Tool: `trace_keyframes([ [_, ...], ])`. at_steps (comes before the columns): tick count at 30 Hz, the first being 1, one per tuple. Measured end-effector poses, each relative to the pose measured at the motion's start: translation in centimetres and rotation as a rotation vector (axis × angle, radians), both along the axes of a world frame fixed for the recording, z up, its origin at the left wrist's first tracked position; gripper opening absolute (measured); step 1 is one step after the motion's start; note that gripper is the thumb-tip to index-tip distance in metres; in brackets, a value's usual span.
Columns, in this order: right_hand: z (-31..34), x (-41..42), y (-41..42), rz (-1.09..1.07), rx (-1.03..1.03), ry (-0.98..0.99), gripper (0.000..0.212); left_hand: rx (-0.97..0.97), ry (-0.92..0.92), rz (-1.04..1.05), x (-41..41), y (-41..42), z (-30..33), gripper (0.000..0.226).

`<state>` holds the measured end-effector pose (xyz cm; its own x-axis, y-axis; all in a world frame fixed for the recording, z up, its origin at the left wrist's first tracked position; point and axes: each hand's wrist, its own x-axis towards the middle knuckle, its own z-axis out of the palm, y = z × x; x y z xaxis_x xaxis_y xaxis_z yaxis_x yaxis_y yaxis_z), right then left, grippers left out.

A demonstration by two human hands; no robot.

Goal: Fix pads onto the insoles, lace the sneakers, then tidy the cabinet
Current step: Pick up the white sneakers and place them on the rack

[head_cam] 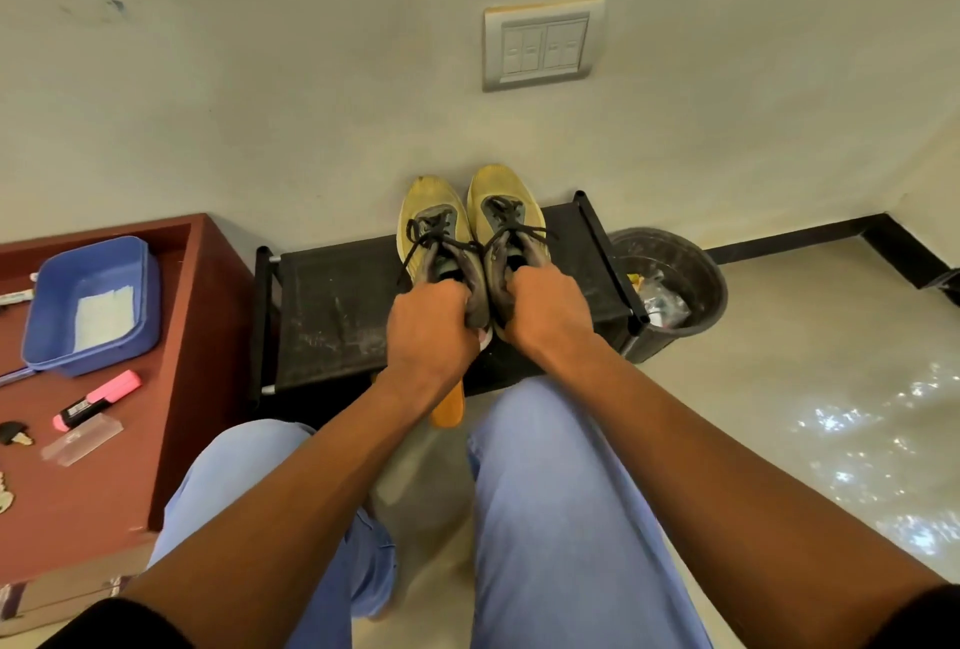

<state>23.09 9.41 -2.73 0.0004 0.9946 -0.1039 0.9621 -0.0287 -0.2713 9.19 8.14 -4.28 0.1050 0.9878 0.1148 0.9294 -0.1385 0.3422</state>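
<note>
My left hand [428, 323] and right hand [545, 308] each grip a sneaker heel; left sneaker [434, 232] and right sneaker [506, 217] extend far over the black rack [332, 315].

There is one view only, worn on the seated person's head. It looks forward and steeply down, close over the knees, facing the wall [260, 102].

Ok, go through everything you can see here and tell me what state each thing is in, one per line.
Left yellow mesh sneaker: laced, heel gripped by left hand.
Right yellow mesh sneaker: laced, heel gripped by right hand.
Black fabric shoe rack: upright, sneakers on top.
Blue plastic tub: open, white sheet inside.
Pink highlighter pen: capped, lying flat.
Black round bin: open, holding rubbish.
</note>
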Motion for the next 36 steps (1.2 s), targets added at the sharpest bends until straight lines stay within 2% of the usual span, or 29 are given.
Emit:
trace_keyframes([
  [9,-0.8,7.4,-0.6,-0.031,-0.049,0.005,0.019,-0.019,0.022,-0.158,6.9,2.0,-1.8,0.017],
  [18,-1.7,11.3,1.3,-0.041,-0.098,-0.023,0.016,-0.005,0.082,-0.29,10.3,3.6,-2.3,0.017],
  [23,-1.9,11.5,1.8,0.0,-0.089,-0.05,0.023,0.011,0.076,-0.281,10.3,3.9,-2.8,0.016],
  [29,-2.5,10.5,2.6,0.048,-0.071,0.009,0.023,0.006,0.01,-0.234,9.4,4.4,-3.4,0.016],
  [36,-2.7,10.4,3.2,0.026,-0.094,-0.012,0.027,0.0,-0.007,-0.236,9.4,4.7,-3.3,0.015],
])
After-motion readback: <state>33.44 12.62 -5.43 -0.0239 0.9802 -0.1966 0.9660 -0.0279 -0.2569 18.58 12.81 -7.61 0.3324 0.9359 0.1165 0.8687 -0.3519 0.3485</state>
